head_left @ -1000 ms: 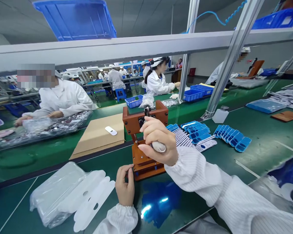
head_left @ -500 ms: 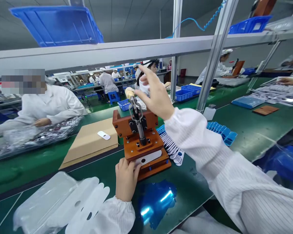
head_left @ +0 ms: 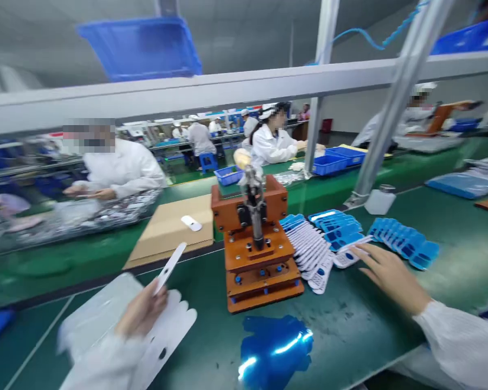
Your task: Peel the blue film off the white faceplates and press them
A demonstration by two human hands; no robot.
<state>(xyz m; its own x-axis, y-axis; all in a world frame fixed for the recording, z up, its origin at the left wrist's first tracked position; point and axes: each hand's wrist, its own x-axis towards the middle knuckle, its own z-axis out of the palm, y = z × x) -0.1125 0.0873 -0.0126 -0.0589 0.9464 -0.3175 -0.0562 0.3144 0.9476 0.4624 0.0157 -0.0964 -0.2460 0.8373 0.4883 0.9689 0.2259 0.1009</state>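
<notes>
My left hand (head_left: pixel 143 307), fingers closed, grips a white round-ended strip (head_left: pixel 171 266) with a small dark hole, tilted up above a fan of similar white strips (head_left: pixel 166 330). On the right, my right hand (head_left: pixel 390 273) has its fingers stretched out, the tips at a white strip with a blue oval (head_left: pixel 347 259). Between the hands stands an orange-brown hand press (head_left: pixel 260 249) with a metal toggle lever (head_left: pixel 255 203). Its lower plate, with blue pegs, carries no strip. Beside the press lies a row of overlapping printed white strips (head_left: pixel 309 246).
Blue film pieces (head_left: pixel 336 226) and another blue row (head_left: pixel 404 241) lie at the right. Glossy blue film (head_left: pixel 276 349) is in front of the press. A cardboard sheet (head_left: pixel 173 227) and a clear bottle (head_left: pixel 380 200) stand behind. A metal post (head_left: pixel 398 108) rises at right; co-workers sit beyond.
My left hand has left the press and moved left, taking the white strip out of it. My right hand has come down from beside the lever to the strips at right. The view has shifted.
</notes>
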